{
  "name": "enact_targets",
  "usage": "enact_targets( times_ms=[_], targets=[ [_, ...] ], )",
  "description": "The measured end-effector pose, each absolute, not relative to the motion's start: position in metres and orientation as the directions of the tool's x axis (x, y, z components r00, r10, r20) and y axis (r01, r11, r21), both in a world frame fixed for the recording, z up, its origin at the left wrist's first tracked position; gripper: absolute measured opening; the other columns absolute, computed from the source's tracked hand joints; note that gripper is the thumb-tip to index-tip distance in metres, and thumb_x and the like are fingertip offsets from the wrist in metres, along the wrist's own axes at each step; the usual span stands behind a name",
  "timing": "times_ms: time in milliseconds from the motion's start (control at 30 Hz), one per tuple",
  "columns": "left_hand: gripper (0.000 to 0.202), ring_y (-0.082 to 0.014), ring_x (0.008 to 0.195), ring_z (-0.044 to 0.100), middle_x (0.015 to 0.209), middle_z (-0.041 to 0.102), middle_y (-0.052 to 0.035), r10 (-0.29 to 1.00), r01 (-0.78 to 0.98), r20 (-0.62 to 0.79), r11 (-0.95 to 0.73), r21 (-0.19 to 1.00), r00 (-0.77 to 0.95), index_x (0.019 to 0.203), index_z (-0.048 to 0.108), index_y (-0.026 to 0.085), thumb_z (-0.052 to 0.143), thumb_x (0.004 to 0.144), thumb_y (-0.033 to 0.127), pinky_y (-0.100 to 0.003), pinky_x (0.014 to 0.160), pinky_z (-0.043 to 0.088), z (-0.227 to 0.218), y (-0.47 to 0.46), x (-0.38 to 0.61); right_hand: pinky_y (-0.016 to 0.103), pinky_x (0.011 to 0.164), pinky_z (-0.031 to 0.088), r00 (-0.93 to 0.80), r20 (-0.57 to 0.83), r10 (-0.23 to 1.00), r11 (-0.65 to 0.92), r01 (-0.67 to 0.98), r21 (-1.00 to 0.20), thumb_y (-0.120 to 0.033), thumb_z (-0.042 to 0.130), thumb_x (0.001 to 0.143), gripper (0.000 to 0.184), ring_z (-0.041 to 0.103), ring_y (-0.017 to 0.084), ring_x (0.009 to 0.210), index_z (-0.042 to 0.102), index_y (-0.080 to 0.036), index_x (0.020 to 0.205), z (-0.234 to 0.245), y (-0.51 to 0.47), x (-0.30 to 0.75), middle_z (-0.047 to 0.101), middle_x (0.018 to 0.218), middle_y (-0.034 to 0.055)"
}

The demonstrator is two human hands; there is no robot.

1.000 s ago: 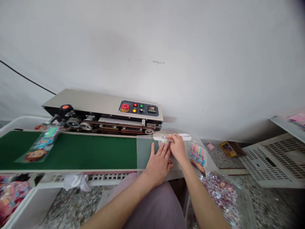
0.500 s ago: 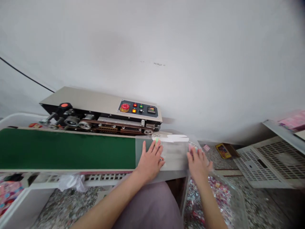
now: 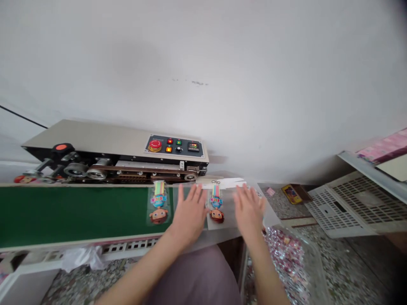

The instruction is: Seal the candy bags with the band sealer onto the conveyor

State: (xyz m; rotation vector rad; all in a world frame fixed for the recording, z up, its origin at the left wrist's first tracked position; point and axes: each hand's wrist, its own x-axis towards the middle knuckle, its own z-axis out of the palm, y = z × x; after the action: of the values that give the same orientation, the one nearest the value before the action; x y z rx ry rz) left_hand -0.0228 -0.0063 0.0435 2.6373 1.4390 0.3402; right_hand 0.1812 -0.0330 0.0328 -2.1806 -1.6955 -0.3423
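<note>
Flat packet on the pale worktop, between the two hands: its striped end points to the far edge, its cartoon head to the near edge. The left hand is just beside the packet's left side, near where the green belt meets the worktop; its fingers are parted, the thumb set wide, pinching nothing. The right hand, toward the worktop's right end, likewise has its fingers loosely spread and grips nothing; whether either palm bears on the surface cannot be told. A second packet lies near the belt's right end, in the same orientation, below the machine with its rollers and lit control panel. Below the worktop's right end, a clear bin holds shiny pink and silver pieces. The packet is probably light, its clear film thin, pliant and rather slippery, its striped contents perhaps stiffer and liable to crack if bent. It would best be steadied by flat fingertips or taken lightly by both side edges near the cartoon head, well away from the rollers.
</note>
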Motion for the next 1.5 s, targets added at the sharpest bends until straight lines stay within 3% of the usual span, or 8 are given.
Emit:
enact_targets(
  times_ms=[133,333,600,800,933,1000,1233,1500],
  targets=[
    [0.054,-0.0293,0.151,0.027,0.161,0.034,-0.0142,0.724,0.673,0.16,-0.686,0.278,0.671,0.149,0.045,0.016,0.032,0.105,0.044,-0.068,0.118,0.018,0.036,-0.006,0.018,0.066,0.113,0.023,0.365,0.358,0.86,-0.347,0.931,-0.114,-0.039,0.031,0.1,0.05,0.039,0.035,0.139,0.064,-0.02,0.131,0.034,-0.04,0.23,0.058,0.143,0.0137],
    [0.057,-0.0293,0.153,0.019,0.163,0.029,-0.013,0.698,0.658,0.145,-0.712,0.245,0.702,0.152,0.04,0.016,0.035,0.104,0.046,-0.07,0.118,0.017,0.019,-0.008,0.025,0.039,0.1,0.044,0.022,0.289,0.957,0.094,0.92,-0.38,-0.01,0.034,0.088,0.047,0.056,0.022,0.111,0.072,-0.022,0.114,0.035,0.002,0.191,0.069,0.113,0.0086],
    [0.056,-0.0331,0.152,0.02,0.16,0.036,-0.0137,0.698,0.658,0.128,-0.71,0.252,0.704,0.149,0.043,0.017,0.037,0.103,0.048,-0.073,0.116,0.017,0.023,-0.01,0.019,0.031,0.086,0.045,-0.074,0.193,0.978,0.138,0.929,-0.343,-0.005,0.043,0.081,0.034,0.058,0.021,0.094,0.072,-0.02,0.09,0.039,0.046,0.16,0.066,0.093,0.0064],
    [0.056,-0.0322,0.152,0.022,0.164,0.028,-0.0098,0.724,0.681,0.173,-0.688,0.253,0.668,0.152,0.04,0.021,0.034,0.103,0.05,-0.073,0.116,0.018,0.014,-0.011,0.017,0.041,0.102,0.041,-0.046,0.233,0.971,0.115,0.949,-0.293,-0.015,0.039,0.089,0.045,0.055,0.024,0.115,0.064,-0.02,0.127,0.048,0.0,0.213,0.066,0.12,0.0106],
    [0.055,-0.0334,0.151,0.023,0.163,0.03,-0.0091,0.74,0.691,0.16,-0.67,0.272,0.654,0.151,0.043,0.022,0.037,0.103,0.049,-0.073,0.116,0.02,0.016,-0.008,0.007,0.055,0.098,0.042,0.421,0.366,0.83,-0.405,0.906,-0.124,-0.038,0.037,0.097,0.046,0.053,0.035,0.12,0.064,-0.02,0.131,0.033,-0.039,0.264,0.062,0.132,0.017],
    [0.054,-0.0342,0.151,0.024,0.164,0.029,-0.0082,0.76,0.714,0.174,-0.648,0.265,0.626,0.15,0.044,0.023,0.038,0.103,0.049,-0.072,0.116,0.019,0.016,-0.007,0.001,0.055,0.098,0.042,0.463,0.299,0.835,-0.46,0.884,-0.084,-0.041,0.036,0.098,0.049,0.051,0.036,0.125,0.06,-0.022,0.137,0.021,-0.048,0.27,0.059,0.138,0.0173],
    [0.051,-0.0347,0.15,0.025,0.163,0.03,-0.0052,0.798,0.779,0.215,-0.599,0.185,0.563,0.15,0.044,0.026,0.035,0.104,0.045,-0.074,0.116,0.015,0.006,-0.007,-0.028,0.059,0.113,0.029,0.248,0.173,0.953,-0.242,0.969,-0.055,-0.046,0.029,0.103,0.054,0.034,0.034,0.145,0.042,-0.026,0.152,0.007,-0.032,0.193,0.041,0.157,0.0121],
    [0.052,-0.0422,0.147,0.03,0.16,0.037,-0.0105,0.899,0.908,0.189,-0.414,0.063,0.396,0.147,0.05,0.02,0.045,0.101,0.043,-0.069,0.118,0.017,0.023,-0.003,-0.067,0.059,0.115,0.025,0.098,0.198,0.975,-0.089,0.995,-0.052,-0.043,0.033,0.103,0.053,0.026,0.033,0.149,0.043,-0.024,0.151,0.026,-0.024,0.155,0.034,0.162,0.0095]
  ],
)
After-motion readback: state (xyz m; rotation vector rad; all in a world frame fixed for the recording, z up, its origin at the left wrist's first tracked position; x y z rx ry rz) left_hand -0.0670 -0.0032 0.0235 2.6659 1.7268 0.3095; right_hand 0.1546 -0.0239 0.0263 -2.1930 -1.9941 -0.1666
